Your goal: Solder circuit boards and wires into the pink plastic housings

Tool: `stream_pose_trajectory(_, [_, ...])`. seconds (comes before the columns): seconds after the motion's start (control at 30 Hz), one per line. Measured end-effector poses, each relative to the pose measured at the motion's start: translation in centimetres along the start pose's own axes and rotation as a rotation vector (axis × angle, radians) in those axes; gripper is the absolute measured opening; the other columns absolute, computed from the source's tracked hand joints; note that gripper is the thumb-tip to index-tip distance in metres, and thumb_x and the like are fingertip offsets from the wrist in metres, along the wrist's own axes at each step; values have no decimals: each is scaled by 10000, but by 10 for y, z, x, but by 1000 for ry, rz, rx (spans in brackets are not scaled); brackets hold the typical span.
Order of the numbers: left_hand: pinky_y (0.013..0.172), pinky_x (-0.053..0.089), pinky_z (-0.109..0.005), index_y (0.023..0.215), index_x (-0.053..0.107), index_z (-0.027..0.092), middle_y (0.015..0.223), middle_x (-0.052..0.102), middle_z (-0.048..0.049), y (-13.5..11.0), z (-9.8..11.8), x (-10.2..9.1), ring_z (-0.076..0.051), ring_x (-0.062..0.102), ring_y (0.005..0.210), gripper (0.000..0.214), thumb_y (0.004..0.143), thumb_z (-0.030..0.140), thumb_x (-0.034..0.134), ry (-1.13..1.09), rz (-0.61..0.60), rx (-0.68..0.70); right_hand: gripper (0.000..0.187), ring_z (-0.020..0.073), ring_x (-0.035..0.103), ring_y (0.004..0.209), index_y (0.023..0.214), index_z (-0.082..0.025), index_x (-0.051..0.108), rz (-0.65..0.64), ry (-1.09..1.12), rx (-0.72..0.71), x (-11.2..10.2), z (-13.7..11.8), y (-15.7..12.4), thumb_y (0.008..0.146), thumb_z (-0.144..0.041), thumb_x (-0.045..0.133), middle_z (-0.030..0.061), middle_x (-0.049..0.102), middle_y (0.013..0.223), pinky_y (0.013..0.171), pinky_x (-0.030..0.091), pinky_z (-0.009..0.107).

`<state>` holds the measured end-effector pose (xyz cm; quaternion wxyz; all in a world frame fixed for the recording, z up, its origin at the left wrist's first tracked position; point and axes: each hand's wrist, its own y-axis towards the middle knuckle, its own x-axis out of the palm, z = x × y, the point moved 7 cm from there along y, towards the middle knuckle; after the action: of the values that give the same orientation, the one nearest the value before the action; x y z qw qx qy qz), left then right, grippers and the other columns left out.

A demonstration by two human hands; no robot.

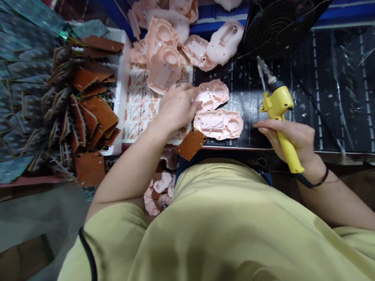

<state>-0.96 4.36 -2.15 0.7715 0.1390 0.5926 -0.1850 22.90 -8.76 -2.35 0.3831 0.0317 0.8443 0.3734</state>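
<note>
My right hand [292, 136] is wrapped round the yellow handle of a soldering iron [279, 112], tip pointing away from me. My left hand [177, 107] rests with curled fingers on the edge of a pink plastic shell [212, 94] on the black mat [336, 89]. A second pink shell [219, 125] lies just in front of it, between both hands. A small brown circuit board [191, 144] lies at the mat's near edge, under my left wrist.
A heap of pink shells [170, 39] is piled behind my left hand. A white tray [121, 80] at left holds several brown boards [93, 110]; dark green boards [3, 79] cover the far left. A black fan [281, 14] stands at the back right.
</note>
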Motion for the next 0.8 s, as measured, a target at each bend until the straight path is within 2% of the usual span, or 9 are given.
stream_pose_trajectory(0.13, [1110, 453, -441, 1360, 692, 200, 1401, 665, -109, 13, 16, 17, -296, 625, 1259, 417, 990, 255, 509, -16, -96, 101, 215, 190, 799, 859, 1074, -273, 726, -16, 53, -21, 10, -1, 5, 892, -166, 767, 13, 816, 1017, 779, 667, 272])
stream_pose_trajectory(0.3, [1155, 427, -482, 1377, 679, 186, 1507, 586, -129, 5, 23, 2, -315, 589, 1327, 413, 1005, 264, 518, -31, -12, 101, 125, 166, 790, 781, 993, -271, 728, 1, 44, 3, 8, 1, 3, 899, -201, 772, -6, 815, 928, 724, 658, 247])
stream_pose_trajectory(0.43, [1049, 495, -433, 1228, 753, 168, 1302, 712, -121, -17, 28, -10, -282, 667, 1185, 341, 1010, 259, 506, 33, 54, 93, 213, 175, 792, 796, 1046, -249, 724, 32, 68, -35, 1, -2, 2, 871, -148, 791, 7, 814, 947, 744, 660, 252])
stream_pose_trajectory(0.53, [868, 541, -378, 1073, 795, 174, 1054, 772, -111, -31, 38, -18, -251, 718, 984, 318, 1007, 265, 497, 156, 0, 112, 287, 194, 796, 815, 1089, -264, 720, 25, 75, -34, 2, -2, 4, 856, -115, 794, 8, 813, 978, 750, 667, 277])
stream_pose_trajectory(0.6, [778, 540, -366, 1008, 804, 190, 921, 769, -103, -32, 36, -34, -243, 719, 889, 312, 999, 259, 499, 271, -36, 81, 318, 199, 796, 809, 1108, -274, 713, 27, 88, -53, 4, -3, 7, 851, -104, 794, 2, 812, 968, 737, 664, 281])
stream_pose_trajectory(0.67, [753, 542, -390, 997, 806, 173, 902, 762, -119, -26, 16, -65, -262, 715, 888, 328, 999, 252, 488, 427, -28, -56, 335, 203, 796, 794, 1116, -265, 708, 31, 104, -79, 6, -3, 10, 844, -90, 795, 10, 812, 954, 730, 660, 280])
stream_pose_trajectory(0.73, [798, 557, -439, 1070, 793, 110, 1017, 764, -152, -15, -20, -105, -292, 702, 973, 371, 1021, 277, 466, 593, 3, -269, 350, 206, 795, 785, 1130, -263, 705, 33, 109, -86, 7, -2, 10, 841, -85, 790, 16, 812, 961, 732, 660, 282])
stream_pose_trajectory(0.77, [875, 559, -447, 1195, 758, 107, 1113, 757, -131, -6, -36, -123, -276, 677, 1050, 384, 1031, 312, 479, 632, 36, -300, 357, 208, 795, 783, 1139, -269, 704, 36, 108, -85, 8, -1, 10, 843, -87, 786, 15, 812, 968, 732, 662, 286])
stream_pose_trajectory(0.8, [974, 541, -444, 1268, 725, 126, 1177, 748, -93, 1, -58, -140, -234, 639, 1109, 386, 1045, 333, 489, 658, 68, -400, 364, 211, 795, 783, 1148, -275, 703, 39, 106, -83, 9, 0, 10, 846, -88, 781, 13, 812, 976, 734, 664, 292])
